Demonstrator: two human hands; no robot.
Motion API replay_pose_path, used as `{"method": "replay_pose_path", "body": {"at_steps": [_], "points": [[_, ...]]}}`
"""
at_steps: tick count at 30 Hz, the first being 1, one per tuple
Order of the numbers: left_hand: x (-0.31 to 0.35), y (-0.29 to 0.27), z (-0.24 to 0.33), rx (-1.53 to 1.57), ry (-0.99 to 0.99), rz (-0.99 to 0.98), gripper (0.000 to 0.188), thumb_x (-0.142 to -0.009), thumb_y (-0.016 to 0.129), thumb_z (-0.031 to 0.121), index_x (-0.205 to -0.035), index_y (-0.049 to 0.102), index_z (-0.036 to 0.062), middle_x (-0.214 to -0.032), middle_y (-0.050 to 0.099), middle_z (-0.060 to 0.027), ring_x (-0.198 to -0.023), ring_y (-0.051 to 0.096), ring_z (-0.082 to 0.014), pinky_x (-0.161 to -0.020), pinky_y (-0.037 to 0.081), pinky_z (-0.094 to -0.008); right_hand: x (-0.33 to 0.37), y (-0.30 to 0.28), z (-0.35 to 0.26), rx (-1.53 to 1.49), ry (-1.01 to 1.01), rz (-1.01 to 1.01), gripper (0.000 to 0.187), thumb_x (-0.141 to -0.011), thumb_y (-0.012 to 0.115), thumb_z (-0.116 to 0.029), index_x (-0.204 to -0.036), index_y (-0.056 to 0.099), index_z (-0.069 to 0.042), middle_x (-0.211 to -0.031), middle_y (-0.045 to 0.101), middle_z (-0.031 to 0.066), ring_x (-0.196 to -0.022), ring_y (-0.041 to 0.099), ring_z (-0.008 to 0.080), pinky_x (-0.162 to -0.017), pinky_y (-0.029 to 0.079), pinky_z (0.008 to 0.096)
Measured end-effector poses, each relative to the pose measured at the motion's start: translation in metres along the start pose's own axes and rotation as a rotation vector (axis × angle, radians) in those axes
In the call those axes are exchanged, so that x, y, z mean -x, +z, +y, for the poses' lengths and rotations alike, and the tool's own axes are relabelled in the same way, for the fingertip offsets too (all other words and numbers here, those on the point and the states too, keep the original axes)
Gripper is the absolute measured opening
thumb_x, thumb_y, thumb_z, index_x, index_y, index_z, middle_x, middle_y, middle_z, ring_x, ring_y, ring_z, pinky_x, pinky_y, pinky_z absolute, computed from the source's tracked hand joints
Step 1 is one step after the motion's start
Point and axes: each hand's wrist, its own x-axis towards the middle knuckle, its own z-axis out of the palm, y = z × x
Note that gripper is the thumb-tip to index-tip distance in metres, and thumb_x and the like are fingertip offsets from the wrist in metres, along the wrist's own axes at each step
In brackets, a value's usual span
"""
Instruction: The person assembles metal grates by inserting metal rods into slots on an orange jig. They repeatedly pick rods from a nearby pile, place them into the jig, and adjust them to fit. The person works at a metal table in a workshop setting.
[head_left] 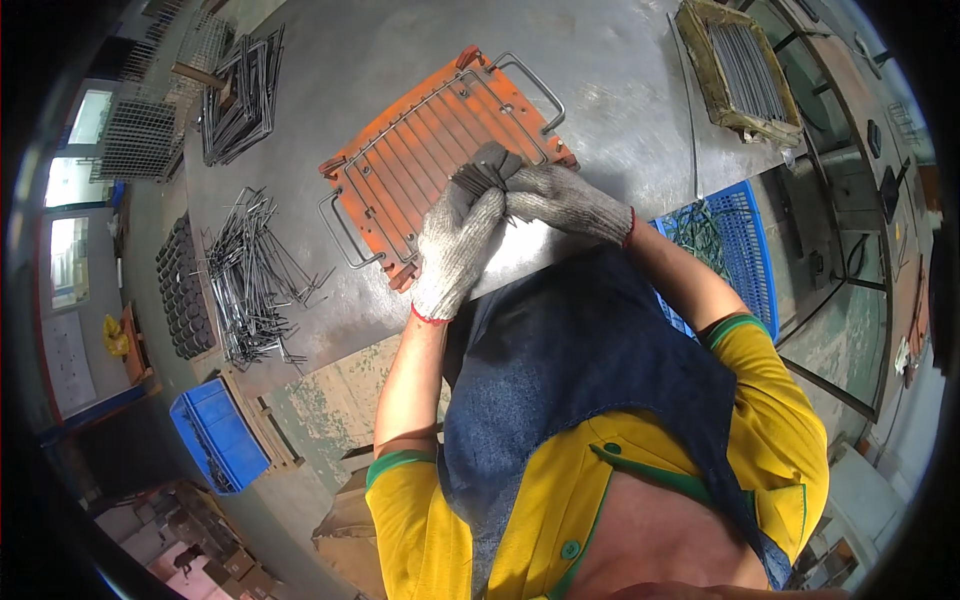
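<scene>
Both my hands wear off-white knit gloves with dark fingertips and meet at the near edge of an orange jig (375, 135). My left hand (455, 245) is closed around a small bunch of thin metal rods (478, 180), their ends fanning up. My right hand (570, 203) is closed against the same bunch, its fingertips pressed together; how much of it that hand grips is hidden. Across the jig lie several parallel wires (425, 130), forming a rack. Bent wire handles stick out on both sides, one at the right (548, 88) and one at the left (340, 235).
The metal table (620, 60) carries a pile of bent wire handles (255, 285) at left and rectangular wire frames (243, 98) behind it. At far right stands a tray of straight rods (745, 70). Blue crates sit low at right (740, 225) and left (220, 435).
</scene>
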Motion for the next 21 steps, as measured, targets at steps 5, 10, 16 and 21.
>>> {"method": "replay_pose_path", "body": {"at_steps": [5, 10, 16, 21], "points": [[0.001, 0.003, -0.005, -0.010, -0.044, -0.019, 0.048, -0.098, 0.059, 0.001, -0.144, 0.047, -0.0047, -0.139, 0.060, -0.0145, -0.125, 0.058, -0.0217, -0.107, 0.046, -0.0342, 0.006, 0.001, -0.003, 0.008, -0.061, 0.029, 0.033, -0.100, 0.056, -0.031, -0.121, 0.064, -0.007, -0.113, 0.067, 0.0151, -0.105, 0.064, 0.0334, -0.091, 0.050, 0.0451], [0.002, 0.003, -0.003, -0.090, -0.041, -0.010, 0.044, -0.099, 0.058, 0.001, -0.142, 0.051, -0.0052, -0.140, 0.059, -0.0155, -0.126, 0.058, -0.0215, -0.108, 0.046, -0.0346, 0.009, 0.004, 0.005, -0.025, -0.072, 0.038, 0.035, -0.100, 0.058, -0.030, -0.122, 0.064, -0.004, -0.117, 0.067, 0.0148, -0.110, 0.063, 0.0304, -0.096, 0.048, 0.0424], [0.008, 0.004, 0.006, -0.526, -0.054, 0.019, 0.038, -0.096, 0.066, 0.022, -0.128, 0.065, 0.0027, -0.109, 0.071, -0.0127, -0.097, 0.067, -0.0170, -0.088, 0.052, -0.0320, 0.013, 0.008, 0.010, -0.046, -0.132, 0.076, 0.035, -0.100, 0.059, -0.026, -0.127, 0.061, -0.004, -0.116, 0.067, 0.0163, -0.110, 0.063, 0.0329, -0.095, 0.049, 0.0432], [0.008, 0.016, 0.006, -0.407, 0.008, 0.059, 0.036, -0.095, 0.070, 0.028, -0.125, 0.069, 0.0073, -0.085, 0.071, -0.0027, -0.067, 0.058, -0.0058, -0.063, 0.049, -0.0244, 0.017, 0.014, 0.005, 0.076, -0.247, 0.205, 0.038, -0.100, 0.058, -0.032, -0.127, 0.061, -0.005, -0.111, 0.068, 0.0156, -0.106, 0.065, 0.0315, -0.093, 0.050, 0.0425]]}}
